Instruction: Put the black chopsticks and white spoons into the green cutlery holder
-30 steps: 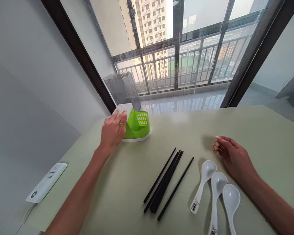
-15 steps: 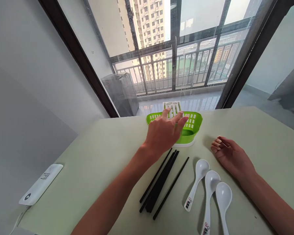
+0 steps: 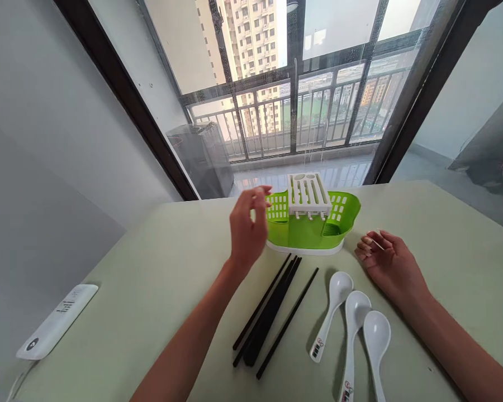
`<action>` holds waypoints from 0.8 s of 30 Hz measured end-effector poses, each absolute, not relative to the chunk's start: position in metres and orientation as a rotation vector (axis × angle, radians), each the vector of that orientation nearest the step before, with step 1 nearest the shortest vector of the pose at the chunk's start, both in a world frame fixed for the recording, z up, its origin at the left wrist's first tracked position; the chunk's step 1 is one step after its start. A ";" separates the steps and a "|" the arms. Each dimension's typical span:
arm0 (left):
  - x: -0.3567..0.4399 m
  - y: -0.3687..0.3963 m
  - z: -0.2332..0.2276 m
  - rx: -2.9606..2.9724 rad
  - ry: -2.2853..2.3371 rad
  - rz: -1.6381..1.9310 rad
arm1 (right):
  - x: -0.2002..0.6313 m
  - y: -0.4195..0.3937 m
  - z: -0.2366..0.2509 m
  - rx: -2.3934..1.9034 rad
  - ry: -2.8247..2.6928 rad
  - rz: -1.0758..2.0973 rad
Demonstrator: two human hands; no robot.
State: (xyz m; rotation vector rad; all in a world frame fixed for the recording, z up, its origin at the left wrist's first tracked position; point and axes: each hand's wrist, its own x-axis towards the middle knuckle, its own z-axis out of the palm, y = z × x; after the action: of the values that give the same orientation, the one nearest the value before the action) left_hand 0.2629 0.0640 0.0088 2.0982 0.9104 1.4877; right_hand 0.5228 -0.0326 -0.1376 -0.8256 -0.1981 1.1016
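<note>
My left grip (image 3: pixel 247 229) has let go and hangs open just left of the green rack (image 3: pixel 312 223), which it slid from upper left to centre above the chopsticks (image 3: pixel 272 312), while my right grip (image 3: pixel 392 268) rests empty on the desk (image 3: pixel 159 290).

Green holder (image 3: pixel 305 231), black chopsticks (image 3: pixel 268 315), white spoons (image 3: pixel 354 312)

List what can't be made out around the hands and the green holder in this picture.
- Head view: left hand is motion-blurred; whether its fingers touch the green holder is unclear.
- Holder's inside: hidden behind its wall and the white slotted rack.
- White spoons: handle labels too small to read, two handle ends cut by the bottom edge.
- Black chopsticks: overlapping, count unclear.
</note>
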 end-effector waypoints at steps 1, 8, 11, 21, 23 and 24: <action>0.256 0.068 0.000 1.950 0.967 1.543 | 0.522 -0.033 -0.136 -0.828 -0.196 1.101; 0.214 0.078 -0.072 1.524 1.078 1.162 | 0.503 -0.033 -0.131 -0.922 -0.355 1.010; 0.206 0.074 -0.090 1.570 1.076 1.026 | 0.495 -0.035 -0.132 -1.013 -0.395 0.953; 0.203 0.088 -0.101 1.641 1.209 1.094 | 0.492 -0.036 -0.140 -1.092 -0.444 0.931; 0.205 0.094 -0.099 1.639 1.147 1.030 | 0.492 -0.036 -0.141 -1.075 -0.431 0.942; 0.206 0.096 -0.098 1.632 1.121 0.989 | 0.492 -0.036 -0.142 -1.070 -0.421 0.951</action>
State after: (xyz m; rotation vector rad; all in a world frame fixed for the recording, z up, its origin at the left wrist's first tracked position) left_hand 0.2063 0.0958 -0.0978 1.6325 1.1206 0.9888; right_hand 0.4925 -0.0356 -0.1415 -1.0702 -0.4210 0.9506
